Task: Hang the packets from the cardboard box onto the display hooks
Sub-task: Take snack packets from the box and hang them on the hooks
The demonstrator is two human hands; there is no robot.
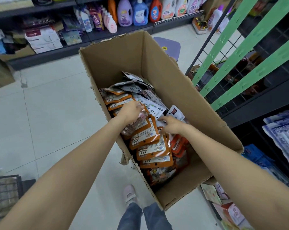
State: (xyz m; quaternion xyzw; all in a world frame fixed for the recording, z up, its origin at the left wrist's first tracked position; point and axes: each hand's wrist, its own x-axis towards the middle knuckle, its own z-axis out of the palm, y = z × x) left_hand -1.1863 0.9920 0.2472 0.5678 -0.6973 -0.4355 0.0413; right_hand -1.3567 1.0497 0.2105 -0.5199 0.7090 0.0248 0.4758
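Head view looks down into the box (182,90), standing open on the floor beside the rack (243,52) so packets (150,146) travel a short way to the hooks. Left hand (132,112) has its grip curled around a clear-fronted packet (137,123) atop the orange stack, likely lifting it. Right hand (171,125) reaches among white packets, its grip hidden; I cannot tell.

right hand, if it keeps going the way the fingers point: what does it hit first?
Most likely the white packets directly ahead of the right hand, which points up and left across the cardboard box. Its fingertips seem to be at a white packet's edge already, though depth is hard to judge from this view.
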